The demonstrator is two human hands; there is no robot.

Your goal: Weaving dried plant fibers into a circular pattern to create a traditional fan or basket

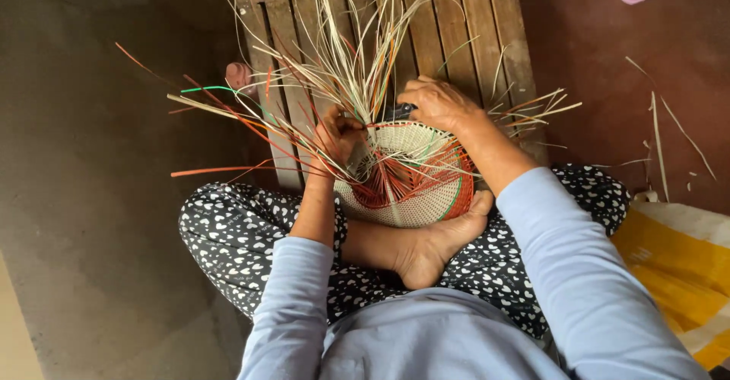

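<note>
The half-woven basket (411, 174) sits on the lap, near the wooden slats (426, 22). The left hand (338, 136) pinches a strip (251, 121). The right hand (437, 104) holds the far rim. Pull strips snug and flat.

Probably a home weaving spot: bare floor (91, 197), wooden slatted pallet (456, 22), scattered cane strips (658, 144).

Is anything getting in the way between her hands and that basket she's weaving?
Nothing visible does. The left hand is in among the loose strands at the half-woven basket rim, and the right hand rests on its far edge. Only the basket's own strands surround the fingers.
</note>
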